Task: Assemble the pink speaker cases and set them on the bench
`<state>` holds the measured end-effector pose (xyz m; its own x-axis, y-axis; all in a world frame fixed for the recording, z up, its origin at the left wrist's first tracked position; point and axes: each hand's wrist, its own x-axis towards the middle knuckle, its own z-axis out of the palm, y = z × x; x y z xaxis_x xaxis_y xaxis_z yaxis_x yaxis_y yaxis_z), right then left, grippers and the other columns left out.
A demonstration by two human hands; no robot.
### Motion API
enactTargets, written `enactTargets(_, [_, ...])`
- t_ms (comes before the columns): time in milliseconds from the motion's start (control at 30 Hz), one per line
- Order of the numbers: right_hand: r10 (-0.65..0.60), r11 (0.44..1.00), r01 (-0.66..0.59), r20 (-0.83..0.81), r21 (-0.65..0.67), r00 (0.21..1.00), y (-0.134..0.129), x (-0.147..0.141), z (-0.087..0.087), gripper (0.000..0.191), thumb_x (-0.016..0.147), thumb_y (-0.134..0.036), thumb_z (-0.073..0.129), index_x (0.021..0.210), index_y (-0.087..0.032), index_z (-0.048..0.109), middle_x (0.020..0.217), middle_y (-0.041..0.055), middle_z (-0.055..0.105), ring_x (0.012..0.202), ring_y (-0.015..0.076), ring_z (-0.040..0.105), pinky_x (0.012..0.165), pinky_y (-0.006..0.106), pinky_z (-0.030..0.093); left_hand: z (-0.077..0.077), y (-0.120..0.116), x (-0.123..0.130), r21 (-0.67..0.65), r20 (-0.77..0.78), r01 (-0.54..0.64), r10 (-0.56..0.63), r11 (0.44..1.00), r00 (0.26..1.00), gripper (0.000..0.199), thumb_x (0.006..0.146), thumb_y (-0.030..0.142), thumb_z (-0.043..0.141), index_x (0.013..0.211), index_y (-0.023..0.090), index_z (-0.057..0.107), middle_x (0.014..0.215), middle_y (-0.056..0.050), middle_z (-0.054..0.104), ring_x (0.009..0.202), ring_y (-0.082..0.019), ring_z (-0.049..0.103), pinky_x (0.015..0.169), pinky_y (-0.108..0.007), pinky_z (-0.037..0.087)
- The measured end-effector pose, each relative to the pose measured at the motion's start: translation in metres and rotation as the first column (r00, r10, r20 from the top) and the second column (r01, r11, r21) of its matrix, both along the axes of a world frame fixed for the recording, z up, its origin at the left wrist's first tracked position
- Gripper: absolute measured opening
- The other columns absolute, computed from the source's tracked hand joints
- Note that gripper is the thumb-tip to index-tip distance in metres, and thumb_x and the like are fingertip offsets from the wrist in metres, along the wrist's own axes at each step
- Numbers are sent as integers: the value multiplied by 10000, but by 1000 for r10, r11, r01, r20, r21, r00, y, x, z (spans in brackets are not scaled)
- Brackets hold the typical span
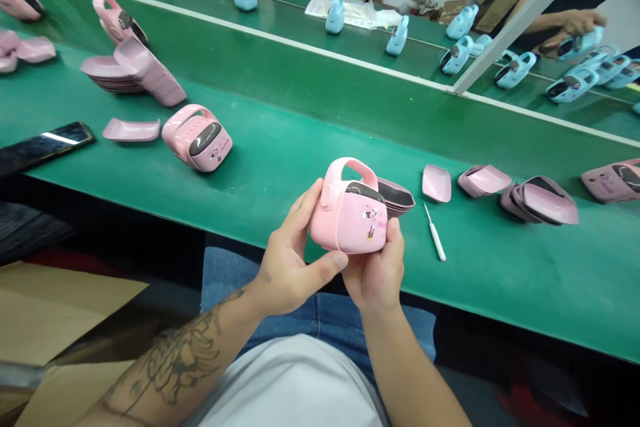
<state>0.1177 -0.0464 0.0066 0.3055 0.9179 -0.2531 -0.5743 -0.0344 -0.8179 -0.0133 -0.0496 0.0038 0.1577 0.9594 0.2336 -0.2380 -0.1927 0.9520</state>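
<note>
A pink handled case, with a dark window strip and a cartoon mouse print, is held between my two hands over the table's front edge. My left hand grips its left side, thumb along the bottom edge. From below and the right, my right hand supports it, fingers partly hidden under the case. Just behind it lies a stack of pink curved panels, partly covered by the case. To the right, a white-handled pointed tool rests near a single pink panel.
Another pink case stands left on the green table, near a loose panel, stacked panels and a phone. More panels lie right. Beyond a low white rail, a co-worker's hand handles blue cases.
</note>
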Motion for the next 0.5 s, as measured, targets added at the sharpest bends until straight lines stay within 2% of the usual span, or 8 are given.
enactTargets(133, [88,996,-88,-7,-7,996,-4,3,2,713,1009,-755,432,1443,-262,708,1357,93,809,1361,339,720,1120,562,604,6,-4,2,54,-57,-47,50,997,997,945,856,311,916,1690,347,473,1759,-100,461,1656,-398,381,1375,-583,310])
enactTargets(233, [113,994,-113,-23,-2,993,-6,7,4,691,1028,-726,409,1470,-276,691,1423,84,780,1397,343,695,1136,579,593,11,0,4,-5,8,-46,46,999,999,862,900,327,876,1673,328,497,1762,-79,462,1656,-368,388,1374,-532,319])
enactTargets(300, [126,991,-126,-1,45,992,-9,8,10,627,1065,-643,397,1535,-305,637,1528,61,718,1450,324,655,1177,580,566,14,6,5,-123,126,-1,17,992,992,682,985,417,769,1620,271,567,1722,-94,519,1624,-362,440,1339,-511,382])
enactTargets(367, [163,977,-169,55,130,985,-13,9,17,566,1089,-525,434,1605,-332,559,1656,29,610,1535,291,578,1261,559,497,17,14,5,-281,275,61,19,958,961,555,1032,513,660,1496,209,674,1594,-129,649,1528,-371,558,1242,-506,498])
enactTargets(433, [190,957,-215,138,194,972,-19,9,23,574,1084,-434,515,1651,-344,495,1749,2,494,1614,268,482,1336,527,414,18,21,5,-441,382,115,70,890,922,516,1025,558,622,1346,175,749,1419,-145,760,1387,-370,672,1106,-484,594])
enactTargets(500, [180,952,-230,241,201,954,-25,8,28,629,1074,-418,570,1685,-351,438,1795,-9,416,1670,274,392,1370,532,368,20,25,4,-548,429,155,118,822,896,481,1003,550,618,1242,165,778,1285,-139,812,1248,-343,741,983,-435,637])
